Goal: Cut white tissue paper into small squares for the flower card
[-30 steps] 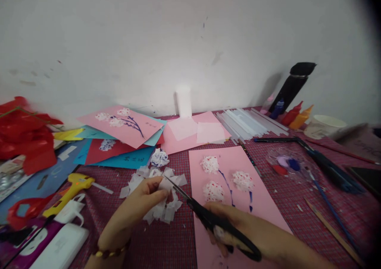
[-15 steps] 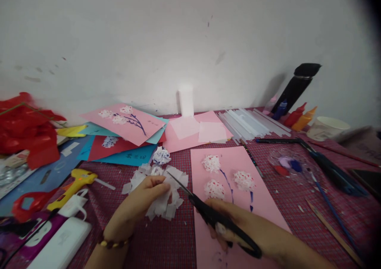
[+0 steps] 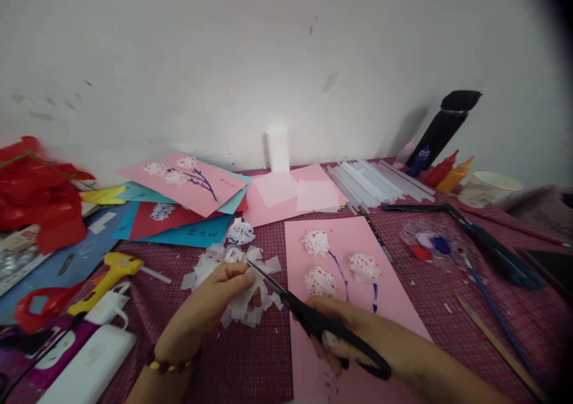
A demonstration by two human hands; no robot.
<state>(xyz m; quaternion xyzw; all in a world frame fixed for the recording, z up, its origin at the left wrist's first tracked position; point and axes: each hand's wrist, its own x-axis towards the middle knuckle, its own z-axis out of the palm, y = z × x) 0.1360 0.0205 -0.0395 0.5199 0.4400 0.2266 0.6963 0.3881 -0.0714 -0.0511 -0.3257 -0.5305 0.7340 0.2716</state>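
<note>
My left hand [image 3: 230, 284] pinches a piece of white tissue paper [image 3: 242, 302] over a loose heap of white tissue pieces [image 3: 197, 267]. Wrapped round the handles of black scissors [image 3: 308, 317] is my right hand [image 3: 344, 332]. The scissor blades point left and reach the tissue at my left fingertips. Beneath my right hand lies a pink sheet [image 3: 308, 356] with several crumpled white flowers with red specks [image 3: 364, 268] and dark blue painted stems. Just behind the heap sits a crumpled white ball with blue marks [image 3: 240, 231].
Finished-looking flower cards [image 3: 192, 183] lie at the back left. A yellow glue gun [image 3: 114, 273] and white power bank [image 3: 89, 365] are at left. Glue sticks [image 3: 371, 183], paint bottles [image 3: 443, 168], a paper cup [image 3: 490, 188], a paint palette [image 3: 430, 240] and brushes occupy the right.
The scissor blades have shifted slightly left and look closer together at the tissue. My left hand keeps its pinch; the whole view has shifted a little.
</note>
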